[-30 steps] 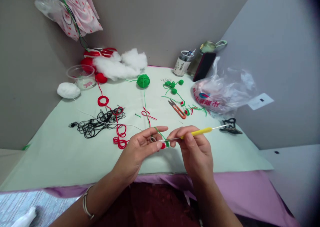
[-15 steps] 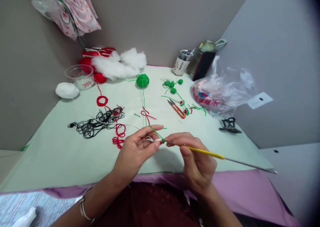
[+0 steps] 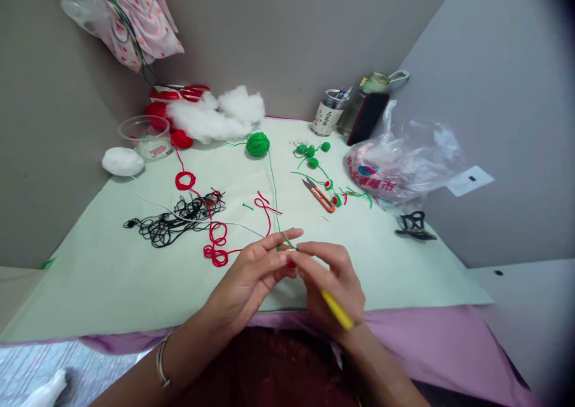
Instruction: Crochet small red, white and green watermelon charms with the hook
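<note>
Between the fingertips of my left hand (image 3: pixel 256 269) is a small crochet piece (image 3: pixel 291 264) in red and white, mostly covered by fingers. Green yarn (image 3: pixel 275 185) runs from the green yarn ball (image 3: pixel 257 145) over my left index finger down to the piece. My right hand (image 3: pixel 335 281) closes around a crochet hook with a yellow handle (image 3: pixel 336 310), which now lies back across the palm; its tip is hidden. The right thumb and index finger meet at the crochet piece. White and red strands also lead toward my left hand.
Orange thread snips (image 3: pixel 324 199) lie beyond my right hand, near small green balls (image 3: pixel 309 151) and little crocheted pieces. Tangled black cord (image 3: pixel 175 218) and looped red yarn (image 3: pixel 218 245) spread at left. A plastic bag (image 3: pixel 395 161) and black hair claw (image 3: pixel 415 225) sit at right; white stuffing (image 3: pixel 211 117) is behind.
The hook's handle has swung from pointing right to pointing down toward my right wrist. My right fingers have closed in on the crochet piece. The green yarn has shifted right.
</note>
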`<state>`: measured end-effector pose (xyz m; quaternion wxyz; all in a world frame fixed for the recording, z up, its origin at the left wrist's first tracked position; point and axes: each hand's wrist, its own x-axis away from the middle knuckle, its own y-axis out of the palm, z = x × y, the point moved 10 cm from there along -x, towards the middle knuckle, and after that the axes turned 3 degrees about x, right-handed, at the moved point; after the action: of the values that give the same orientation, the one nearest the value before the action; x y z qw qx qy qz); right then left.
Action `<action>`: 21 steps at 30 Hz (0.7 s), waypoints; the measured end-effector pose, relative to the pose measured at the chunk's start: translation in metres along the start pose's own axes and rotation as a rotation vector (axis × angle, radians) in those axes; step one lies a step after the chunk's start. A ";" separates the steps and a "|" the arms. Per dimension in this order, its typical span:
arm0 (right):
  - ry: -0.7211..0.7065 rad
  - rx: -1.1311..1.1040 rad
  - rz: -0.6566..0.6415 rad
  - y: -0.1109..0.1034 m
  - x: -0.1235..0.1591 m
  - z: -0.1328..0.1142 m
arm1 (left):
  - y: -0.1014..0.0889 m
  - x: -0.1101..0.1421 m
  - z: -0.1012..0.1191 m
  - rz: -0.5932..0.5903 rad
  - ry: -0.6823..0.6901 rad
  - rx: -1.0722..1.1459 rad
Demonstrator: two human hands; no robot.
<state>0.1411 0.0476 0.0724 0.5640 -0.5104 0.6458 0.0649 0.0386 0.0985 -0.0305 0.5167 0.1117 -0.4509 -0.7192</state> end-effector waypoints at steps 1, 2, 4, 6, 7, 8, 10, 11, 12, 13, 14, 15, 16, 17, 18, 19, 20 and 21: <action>0.108 -0.123 0.029 -0.002 0.000 0.011 | -0.002 -0.001 0.002 0.009 0.006 0.010; 0.217 -0.259 0.059 -0.003 0.000 0.023 | -0.003 -0.001 0.006 0.020 0.026 0.003; 0.390 -0.509 0.092 0.001 0.001 0.041 | -0.003 -0.002 0.012 0.021 0.069 -0.037; 0.459 -0.642 0.076 0.009 0.000 0.047 | 0.001 -0.001 0.015 -0.004 0.089 -0.083; 0.463 -0.658 0.060 0.012 -0.002 0.046 | 0.003 0.000 0.015 -0.012 0.094 -0.105; 0.457 -0.644 0.050 0.013 -0.002 0.045 | 0.004 0.001 0.015 -0.013 0.105 -0.126; 0.417 -0.563 0.044 0.013 -0.002 0.041 | 0.004 0.002 0.016 0.004 0.145 -0.166; 0.380 -0.500 0.040 0.012 -0.002 0.037 | 0.003 0.002 0.017 0.015 0.169 -0.180; 0.333 -0.419 0.025 0.012 -0.001 0.032 | 0.002 0.002 0.017 0.025 0.190 -0.183; 0.276 -0.327 0.007 0.012 0.001 0.026 | 0.001 0.002 0.017 0.031 0.198 -0.170; 0.217 -0.241 -0.017 0.013 0.002 0.019 | 0.000 0.001 0.016 0.031 0.188 -0.140; 0.174 -0.182 -0.030 0.013 0.003 0.015 | -0.001 -0.001 0.013 0.023 0.157 -0.098; 0.158 -0.164 -0.030 0.012 0.004 0.014 | -0.001 -0.002 0.009 0.014 0.112 -0.054; 0.183 -0.191 -0.009 0.009 0.005 0.018 | -0.001 -0.004 0.005 0.007 0.064 -0.012; 0.244 -0.261 0.028 0.005 0.005 0.025 | -0.002 -0.004 0.002 0.001 0.022 0.020; 0.330 -0.362 0.076 0.002 0.006 0.035 | -0.002 -0.005 0.001 -0.003 -0.001 0.041; 0.426 -0.479 0.114 0.002 0.007 0.045 | -0.002 -0.005 0.002 -0.001 0.002 0.049; 0.507 -0.598 0.134 0.005 0.008 0.053 | -0.002 -0.005 0.005 0.003 0.022 0.042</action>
<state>0.1741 0.0804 0.0449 0.2075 -0.6087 0.7492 0.1587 0.0359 0.1056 -0.0309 0.5202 0.1299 -0.4605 -0.7074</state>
